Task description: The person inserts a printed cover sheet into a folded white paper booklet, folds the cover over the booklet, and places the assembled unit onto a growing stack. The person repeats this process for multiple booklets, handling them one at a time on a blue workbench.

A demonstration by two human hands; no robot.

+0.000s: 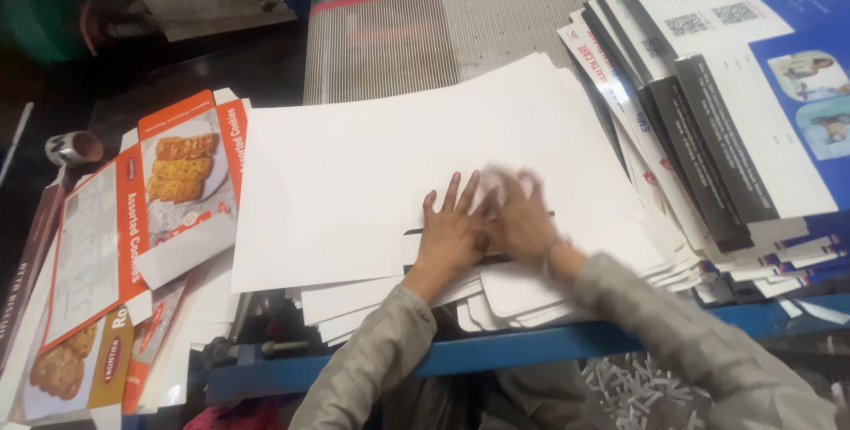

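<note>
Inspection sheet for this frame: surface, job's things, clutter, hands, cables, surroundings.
Surface: blue table edge under stacked sheets.
Job's things: white card sheets, blank side up, in an uneven pile.
Clutter: flat orange biscuit cartons at left; blue and black printed sheets fanned at right; paper trimmings below.
Hands: left hand flat on the top sheet; right hand beside it, blurred.
Cables: nothing seen.
Surroundings: ribbed grey belt behind.
</note>
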